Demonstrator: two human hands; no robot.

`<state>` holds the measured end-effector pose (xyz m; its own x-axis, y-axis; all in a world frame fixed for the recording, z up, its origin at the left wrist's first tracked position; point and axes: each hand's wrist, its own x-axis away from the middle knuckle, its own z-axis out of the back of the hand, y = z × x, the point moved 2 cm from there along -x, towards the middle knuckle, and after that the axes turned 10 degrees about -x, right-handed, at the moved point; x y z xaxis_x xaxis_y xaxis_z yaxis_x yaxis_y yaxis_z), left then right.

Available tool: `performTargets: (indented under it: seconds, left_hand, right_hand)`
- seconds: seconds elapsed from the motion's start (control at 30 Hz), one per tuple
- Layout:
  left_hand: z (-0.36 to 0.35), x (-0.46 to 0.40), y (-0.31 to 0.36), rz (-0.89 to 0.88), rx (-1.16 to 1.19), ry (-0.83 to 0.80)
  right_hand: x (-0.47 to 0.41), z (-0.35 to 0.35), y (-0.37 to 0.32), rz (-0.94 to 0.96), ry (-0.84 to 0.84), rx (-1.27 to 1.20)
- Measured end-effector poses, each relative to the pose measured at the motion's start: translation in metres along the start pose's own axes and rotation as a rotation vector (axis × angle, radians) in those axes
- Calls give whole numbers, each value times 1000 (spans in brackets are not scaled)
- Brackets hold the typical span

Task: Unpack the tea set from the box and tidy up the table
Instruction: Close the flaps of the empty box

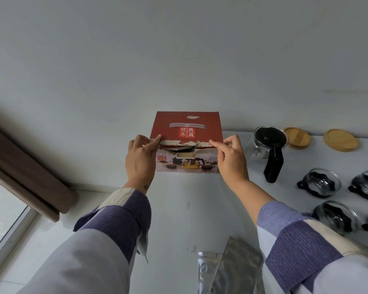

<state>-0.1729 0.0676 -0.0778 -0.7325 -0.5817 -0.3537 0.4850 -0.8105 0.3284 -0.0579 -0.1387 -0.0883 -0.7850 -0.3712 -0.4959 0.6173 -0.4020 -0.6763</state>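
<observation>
**Both hands at torn box lid**

White table [179, 209] against pale wall; window and brown curtain [26, 166] at left.

Red tea-set box [186, 132] at far middle of table, against wall. Top flap torn ragged along near edge, gap open below it, front panel printed with teapot and cups.

Left hand [139, 160] reaching forward at box's near-left corner, back of hand up, wrist straight. Thumb and forefinger pinching torn flap edge; other fingers curled down left side of front panel.

Right hand [232, 158] mirrored at near-right corner. Forefinger and thumb pinching flap edge, remaining fingers folded under. Forearm angled in from lower right, blue-and-purple sleeve pushed back from wrist.

Right of box: glass teapot [268, 149] with black lid and handle, standing upright. Two wooden lids [340, 140] lying flat farther right, near wall. Four glass cups [319, 183] with black holders grouped nearer, at right edge.

Silver foil bags [232, 270] lying flat at near edge, between forearms.
</observation>
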Motion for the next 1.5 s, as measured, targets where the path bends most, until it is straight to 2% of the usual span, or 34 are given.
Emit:
performTargets:
  seconds: [0.17,0.23,0.3,0.4,0.53,0.7,0.9,1.3,1.5]
  left_hand:
    - [-6,6,0,-45,-197,18]
    - [-12,6,2,-133,-199,-15]
    - [-21,6,2,-186,-196,-82]
    - [-27,8,-1,-175,-168,-93]
    - [-28,8,-1,-178,-165,-112]
    - [-26,7,0,-164,-161,-156]
    - [-27,8,1,-156,-163,-157]
    - [-27,11,2,-158,-162,-155]
    - [-27,11,3,-152,-149,-159]
  right_hand:
    - [6,-7,0,2,24,58]
    - [11,-13,-2,86,25,157]
    - [15,-23,-5,218,-44,243]
    - [16,-36,-13,332,-97,257]
    - [6,-40,-22,388,-107,261]
    - [-5,-33,-26,394,-58,199]
    - [-5,-32,-26,366,-87,155]
    - [-2,-34,-28,373,-1,176]
    - [-7,-40,-30,254,38,187]
